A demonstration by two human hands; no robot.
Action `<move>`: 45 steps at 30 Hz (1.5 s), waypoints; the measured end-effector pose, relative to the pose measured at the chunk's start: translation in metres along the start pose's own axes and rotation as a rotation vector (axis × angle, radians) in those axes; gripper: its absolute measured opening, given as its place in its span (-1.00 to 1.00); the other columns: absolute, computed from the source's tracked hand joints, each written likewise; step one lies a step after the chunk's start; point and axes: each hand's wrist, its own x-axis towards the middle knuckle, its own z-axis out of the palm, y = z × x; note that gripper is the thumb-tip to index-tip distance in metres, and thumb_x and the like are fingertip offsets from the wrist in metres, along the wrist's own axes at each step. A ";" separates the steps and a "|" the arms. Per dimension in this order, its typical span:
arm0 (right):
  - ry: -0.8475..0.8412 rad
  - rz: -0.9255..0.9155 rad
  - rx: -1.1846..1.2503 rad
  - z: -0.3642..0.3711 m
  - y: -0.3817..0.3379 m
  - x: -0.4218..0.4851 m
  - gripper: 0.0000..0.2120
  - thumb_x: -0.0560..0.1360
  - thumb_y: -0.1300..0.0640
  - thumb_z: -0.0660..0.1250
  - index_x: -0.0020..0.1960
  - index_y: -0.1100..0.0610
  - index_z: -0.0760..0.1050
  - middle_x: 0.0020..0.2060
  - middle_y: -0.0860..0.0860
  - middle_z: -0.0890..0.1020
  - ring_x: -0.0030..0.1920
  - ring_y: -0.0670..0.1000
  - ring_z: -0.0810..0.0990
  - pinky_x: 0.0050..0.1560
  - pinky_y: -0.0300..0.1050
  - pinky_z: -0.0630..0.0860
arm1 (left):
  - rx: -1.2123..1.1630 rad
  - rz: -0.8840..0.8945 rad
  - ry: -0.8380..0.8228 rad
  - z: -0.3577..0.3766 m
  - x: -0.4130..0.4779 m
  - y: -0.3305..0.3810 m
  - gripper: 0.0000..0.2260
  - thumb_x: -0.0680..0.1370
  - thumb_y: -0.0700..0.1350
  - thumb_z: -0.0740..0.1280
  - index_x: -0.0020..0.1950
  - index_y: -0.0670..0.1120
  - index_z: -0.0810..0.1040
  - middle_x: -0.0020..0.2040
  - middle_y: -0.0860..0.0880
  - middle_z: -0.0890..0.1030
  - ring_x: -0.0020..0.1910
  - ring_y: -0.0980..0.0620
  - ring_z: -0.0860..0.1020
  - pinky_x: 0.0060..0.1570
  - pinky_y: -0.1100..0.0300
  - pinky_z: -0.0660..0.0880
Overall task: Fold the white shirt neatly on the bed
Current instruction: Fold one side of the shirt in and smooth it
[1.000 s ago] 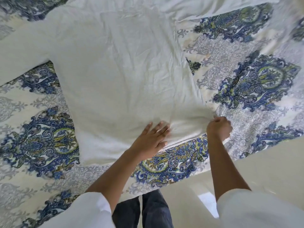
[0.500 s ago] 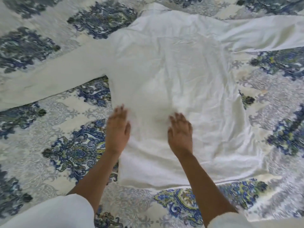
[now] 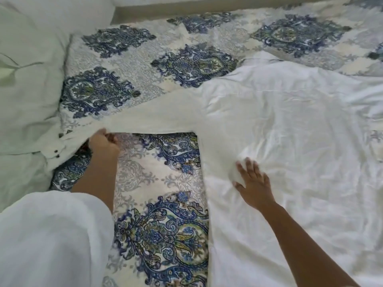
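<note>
The white shirt (image 3: 290,131) lies spread flat on the patterned bed cover (image 3: 157,168), its body filling the right half of the view. Its left sleeve (image 3: 157,119) stretches out to the left, ending in a cuff with dark buttons (image 3: 56,151). My left hand (image 3: 103,141) grips this sleeve near the cuff and lifts it slightly off the cover. My right hand (image 3: 251,183) lies flat with spread fingers on the shirt body near its left side edge. The shirt's right sleeve is out of view.
A pale green pillow (image 3: 27,79) lies at the left, touching the cuff. The bed's far edge and a wall strip (image 3: 186,9) run along the top. The blue-and-white cover shows between sleeve and shirt body.
The view has swung left. My left hand left the shirt's side and took hold of the left sleeve near the cuff. My right hand stays flat on the shirt body.
</note>
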 end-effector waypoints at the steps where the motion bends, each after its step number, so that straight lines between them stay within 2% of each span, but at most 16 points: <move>1: -0.032 0.006 0.029 -0.005 -0.002 0.001 -0.37 0.60 -0.11 0.05 0.52 -0.07 -0.22 0.51 -0.03 -0.27 0.51 0.01 -0.26 0.47 0.08 -0.14 | 0.023 0.081 -0.045 0.016 -0.012 0.004 -0.80 0.59 -0.22 0.14 -0.24 -0.08 0.28 -0.35 0.01 0.34 -0.54 0.12 0.35 -0.59 0.33 0.29; 4: -0.038 0.054 0.359 -0.031 -0.013 0.006 -0.44 0.59 -0.10 0.10 0.52 0.01 0.06 0.53 -0.01 -0.01 0.52 0.01 -0.05 0.48 0.04 -0.03 | 0.260 0.420 -0.315 0.074 -0.080 -0.018 -0.77 0.58 -0.31 0.07 -0.25 -0.10 0.29 -0.37 -0.01 0.35 -0.50 0.07 0.35 -0.56 0.27 0.31; 6: 0.059 0.035 0.949 -0.061 -0.024 0.006 -0.45 0.54 -0.13 0.17 0.46 0.04 0.23 0.46 -0.03 0.25 0.46 -0.04 0.19 0.45 -0.03 0.12 | 0.689 0.715 -0.552 0.102 -0.130 -0.061 -0.82 0.57 -0.30 0.10 -0.20 -0.16 0.41 -0.29 -0.15 0.47 -0.32 -0.07 0.49 -0.35 0.09 0.42; 8: 0.136 -0.051 1.427 -0.093 -0.027 0.012 -0.34 0.41 -0.25 0.25 0.43 -0.02 0.25 0.35 -0.07 0.38 0.36 -0.09 0.35 0.37 -0.08 0.26 | 1.274 0.979 -0.744 0.115 -0.169 -0.117 -0.82 0.59 -0.22 0.11 0.05 -0.21 0.49 -0.02 -0.24 0.54 -0.04 -0.17 0.55 -0.13 0.02 0.42; 11: 0.160 0.037 1.670 -0.117 -0.016 0.044 -0.19 0.12 -0.23 0.55 0.24 0.08 0.37 0.15 0.01 0.57 0.15 -0.01 0.58 0.17 -0.07 0.50 | 1.726 1.191 -1.038 0.111 -0.205 -0.200 -0.62 0.56 -0.21 0.13 0.39 -0.11 0.31 0.26 -0.13 0.46 0.11 -0.15 0.51 -0.06 0.03 0.43; 14: 0.339 0.309 1.481 -0.110 0.004 0.073 -0.42 0.25 0.24 0.49 0.24 0.17 0.40 0.08 0.15 0.61 0.00 0.09 0.62 -0.01 -0.03 0.57 | 1.625 1.223 -1.018 0.095 -0.210 -0.227 -0.59 0.50 -0.23 0.12 0.36 -0.15 0.38 0.18 -0.13 0.50 0.08 -0.13 0.50 -0.07 0.01 0.47; 17: 0.428 0.439 1.324 -0.108 0.024 0.088 -0.49 0.36 0.32 0.38 0.27 0.24 0.33 0.05 0.12 0.54 -0.04 0.10 0.55 -0.13 -0.10 0.48 | 1.412 1.383 -0.821 0.077 -0.180 -0.218 -0.61 0.35 -0.36 0.30 0.17 -0.19 0.53 0.08 -0.16 0.56 0.04 -0.16 0.54 -0.06 -0.06 0.55; 19: 0.440 0.354 0.974 -0.114 0.030 0.088 -0.41 0.37 0.21 0.42 0.32 0.18 0.24 0.12 0.11 0.48 0.03 0.12 0.52 -0.13 -0.08 0.48 | 1.525 1.393 -0.682 0.069 -0.155 -0.209 -0.50 0.34 -0.35 0.35 0.28 -0.17 0.45 0.30 -0.17 0.43 0.28 -0.15 0.41 0.25 -0.08 0.42; 21: 0.464 0.171 0.218 -0.111 0.030 0.083 -0.31 0.41 0.08 0.40 0.42 0.15 0.14 0.25 0.14 0.38 0.17 0.14 0.44 -0.07 -0.01 0.49 | 1.620 1.323 -0.574 0.064 -0.133 -0.200 -0.38 0.38 -0.30 0.32 0.43 -0.14 0.25 0.46 -0.15 0.21 0.45 -0.13 0.18 0.44 -0.04 0.12; 24: 0.545 -0.114 -0.245 -0.108 0.042 0.088 -0.62 0.50 0.13 0.26 0.31 0.16 0.37 0.18 0.13 0.47 0.12 0.13 0.48 -0.15 -0.05 0.42 | 1.627 1.292 -0.414 0.063 -0.113 -0.190 -0.36 0.39 -0.24 0.32 0.46 -0.22 0.20 0.46 -0.26 0.18 0.45 -0.25 0.16 0.42 -0.09 0.10; 26: 0.586 -0.032 0.211 -0.127 0.051 0.093 -0.75 0.51 0.16 0.18 0.15 0.17 0.49 0.04 0.13 0.57 0.05 0.13 0.52 -0.09 -0.05 0.42 | 1.507 1.171 -0.350 0.063 -0.105 -0.188 -0.37 0.42 -0.24 0.37 0.43 -0.30 0.20 0.43 -0.36 0.21 0.41 -0.34 0.21 0.39 -0.17 0.23; 29: 0.772 0.216 1.468 -0.177 0.084 0.098 -0.80 0.55 0.19 0.10 -0.06 0.11 0.50 -0.13 0.10 0.59 -0.10 0.09 0.56 -0.14 0.01 0.55 | 1.352 0.886 -0.341 0.073 -0.105 -0.191 -0.32 0.49 -0.13 0.38 0.47 -0.31 0.10 0.44 -0.32 0.21 0.43 -0.27 0.19 0.41 -0.04 0.18; 31: 0.793 0.314 1.901 -0.208 0.117 0.097 -0.80 0.58 0.19 0.07 -0.09 0.08 0.45 -0.12 0.07 0.55 -0.08 0.06 0.55 -0.13 -0.01 0.58 | 1.343 0.877 -0.354 0.086 -0.110 -0.197 -0.34 0.51 -0.06 0.36 0.48 -0.27 0.12 0.43 -0.27 0.27 0.42 -0.22 0.23 0.40 -0.03 0.19; 35: 0.766 0.358 2.085 -0.229 0.180 0.105 -0.86 0.55 0.12 0.15 0.00 0.08 0.47 0.04 0.07 0.61 0.07 0.08 0.57 0.09 -0.02 0.55 | 1.521 1.112 -0.471 0.113 -0.127 -0.213 -0.43 0.54 -0.01 0.29 0.46 -0.22 0.20 0.41 -0.21 0.31 0.38 -0.17 0.28 0.35 -0.02 0.24; 38: 0.469 0.546 2.036 -0.213 0.202 0.110 -0.85 0.54 0.08 0.20 -0.03 0.15 0.44 0.18 0.08 0.57 0.04 0.06 0.57 -0.02 -0.05 0.55 | 1.693 1.268 -0.584 0.121 -0.134 -0.229 -0.51 0.57 -0.07 0.21 0.46 -0.17 0.20 0.44 -0.15 0.26 0.40 -0.13 0.25 0.34 -0.03 0.26; 45: 0.145 0.551 1.904 -0.164 0.144 0.114 -0.94 0.55 0.21 0.24 -0.11 0.15 0.40 -0.14 0.08 0.54 -0.13 0.05 0.53 -0.22 -0.04 0.52 | 1.761 1.346 -0.597 0.120 -0.139 -0.242 -0.65 0.49 -0.20 0.27 0.28 -0.18 0.42 0.26 -0.15 0.43 0.18 -0.15 0.41 0.09 -0.01 0.39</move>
